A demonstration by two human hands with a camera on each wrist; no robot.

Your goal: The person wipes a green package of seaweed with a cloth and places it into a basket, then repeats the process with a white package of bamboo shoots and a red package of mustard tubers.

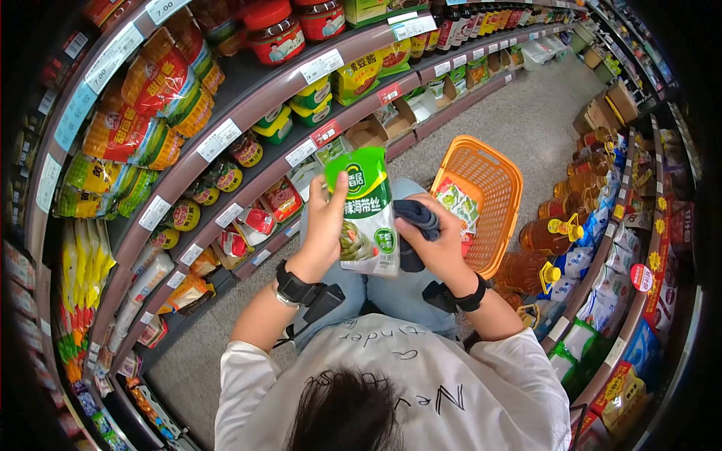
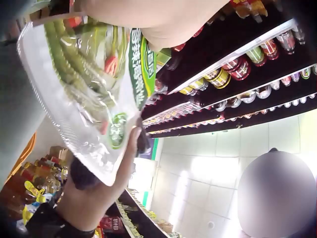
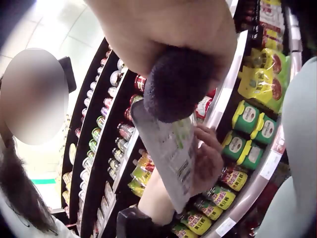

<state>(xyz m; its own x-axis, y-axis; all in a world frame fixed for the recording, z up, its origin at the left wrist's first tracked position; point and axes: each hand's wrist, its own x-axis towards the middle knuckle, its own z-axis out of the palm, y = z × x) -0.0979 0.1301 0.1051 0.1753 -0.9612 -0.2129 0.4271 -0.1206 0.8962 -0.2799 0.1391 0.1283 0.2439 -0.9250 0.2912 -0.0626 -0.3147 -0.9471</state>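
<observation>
A green and white packet of shredded kelp [image 1: 366, 214] is upright in front of the person's lap, gripped along its left side by the left hand [image 1: 323, 229], thumb across the front. The left wrist view shows the kelp strips through the packet's clear window [image 2: 86, 64]. In the right hand [image 1: 442, 234] is a bunched dark cloth [image 1: 412, 225], close against the packet's right edge. From the right wrist, the cloth [image 3: 178, 84] bulges out of the curled hand, over the packet [image 3: 171, 153]; part of the right fingers is hidden there.
An orange basket [image 1: 505, 203] with several packets [image 1: 457, 204] inside stands on the floor at the right. Shelves of sauce bags [image 1: 162, 90], jars and tubs [image 1: 312, 101] curve along the left. Large oil bottles [image 1: 547, 234] line the right side of the aisle [image 1: 519, 113].
</observation>
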